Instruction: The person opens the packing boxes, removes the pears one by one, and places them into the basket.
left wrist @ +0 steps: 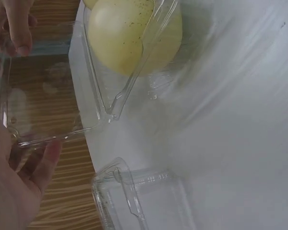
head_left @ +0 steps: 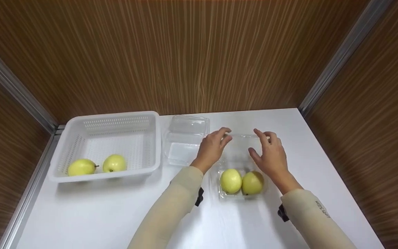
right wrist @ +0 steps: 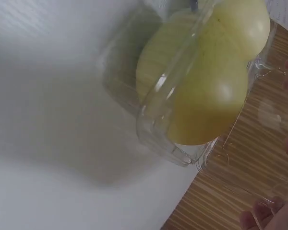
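Observation:
Two yellow-green pears (head_left: 231, 181) sit side by side in the base of a clear plastic clamshell container (head_left: 221, 196). Its hinged lid (left wrist: 43, 96) stands raised at the far side, tilted up from the base. My left hand (head_left: 211, 148) holds the lid's left edge, fingers behind it in the left wrist view. On the right edge, my right hand (head_left: 273, 155) grips the same lid with its fingers curled at the rim; the right wrist view catches only part of that hand (right wrist: 278, 211). Both hands are above and beyond the pears.
A white perforated basket (head_left: 158, 145) at the left holds two more pears (head_left: 114, 163). Between basket and left hand lies another clear clamshell container (head_left: 185, 138), opened out. Wood-grain panels (head_left: 199, 55) enclose the white table (head_left: 116, 214) at the back and sides.

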Demonstrator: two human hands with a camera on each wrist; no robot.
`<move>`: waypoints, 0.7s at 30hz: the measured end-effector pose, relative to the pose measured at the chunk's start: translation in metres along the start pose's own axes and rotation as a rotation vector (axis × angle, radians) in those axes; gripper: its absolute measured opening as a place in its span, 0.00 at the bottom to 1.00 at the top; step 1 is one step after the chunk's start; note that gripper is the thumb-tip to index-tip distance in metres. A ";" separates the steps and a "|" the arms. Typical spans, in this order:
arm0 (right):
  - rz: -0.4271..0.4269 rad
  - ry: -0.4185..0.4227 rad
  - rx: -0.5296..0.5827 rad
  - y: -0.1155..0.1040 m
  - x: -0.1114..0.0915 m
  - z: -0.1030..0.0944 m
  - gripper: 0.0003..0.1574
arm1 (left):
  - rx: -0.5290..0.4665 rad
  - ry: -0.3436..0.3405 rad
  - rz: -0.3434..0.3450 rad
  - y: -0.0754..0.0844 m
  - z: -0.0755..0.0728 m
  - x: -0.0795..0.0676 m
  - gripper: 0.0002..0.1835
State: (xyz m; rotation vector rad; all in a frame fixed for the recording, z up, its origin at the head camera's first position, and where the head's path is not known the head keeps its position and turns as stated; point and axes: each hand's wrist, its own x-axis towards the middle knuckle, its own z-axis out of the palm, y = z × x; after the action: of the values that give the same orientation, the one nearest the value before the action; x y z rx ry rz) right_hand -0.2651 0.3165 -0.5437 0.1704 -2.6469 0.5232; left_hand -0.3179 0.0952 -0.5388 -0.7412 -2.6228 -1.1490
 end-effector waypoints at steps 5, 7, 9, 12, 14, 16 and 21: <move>0.049 -0.020 0.022 0.006 0.003 0.008 0.52 | -0.035 0.053 -0.011 -0.009 0.006 -0.005 0.24; 0.063 -0.035 0.017 0.008 0.003 0.011 0.54 | -0.025 0.044 -0.031 -0.011 0.006 -0.009 0.31; 0.074 -0.056 0.007 0.010 0.001 0.013 0.55 | -0.004 0.031 -0.044 -0.012 0.006 -0.013 0.37; 0.088 -0.108 -0.006 0.011 -0.003 0.016 0.52 | 0.041 -0.006 -0.037 -0.013 0.005 -0.018 0.40; 0.093 -0.151 -0.014 0.012 -0.007 0.017 0.50 | 0.058 -0.049 -0.010 -0.013 0.004 -0.023 0.39; 0.097 -0.200 -0.021 0.012 -0.010 0.019 0.48 | 0.076 -0.121 0.019 -0.013 0.004 -0.028 0.38; 0.109 -0.296 -0.033 0.011 -0.019 0.024 0.40 | 0.114 -0.381 0.074 -0.013 0.005 -0.044 0.37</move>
State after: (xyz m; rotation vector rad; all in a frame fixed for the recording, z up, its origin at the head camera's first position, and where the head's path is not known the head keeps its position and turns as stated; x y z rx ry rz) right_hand -0.2598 0.3181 -0.5754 0.1002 -2.9651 0.5239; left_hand -0.2864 0.0755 -0.5663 -1.1182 -2.9031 -0.9027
